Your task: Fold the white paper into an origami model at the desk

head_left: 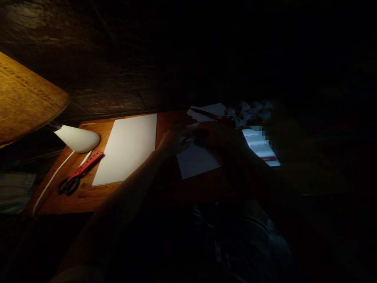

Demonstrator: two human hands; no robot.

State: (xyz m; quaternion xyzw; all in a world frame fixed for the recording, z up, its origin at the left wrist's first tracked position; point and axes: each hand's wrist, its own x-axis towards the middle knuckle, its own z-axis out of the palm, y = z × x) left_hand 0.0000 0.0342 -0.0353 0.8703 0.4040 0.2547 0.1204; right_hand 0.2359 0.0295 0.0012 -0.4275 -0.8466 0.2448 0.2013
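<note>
Now the small white paper (pixel 198 161) on the table (pixel 84 202) seems to be worked at its far edge by the left hand (pixel 174 140) and right hand (pixel 214 133), each grip too dark to be told, so slow, careful moves are likely needed next.

I see bare wood (pixel 167 119) beyond the left hand (pixel 173 140), beside the large sheet (pixel 128 147); the lamp (pixel 78 139) blocks the left, the lit phone (pixel 259 146) the right.
</note>
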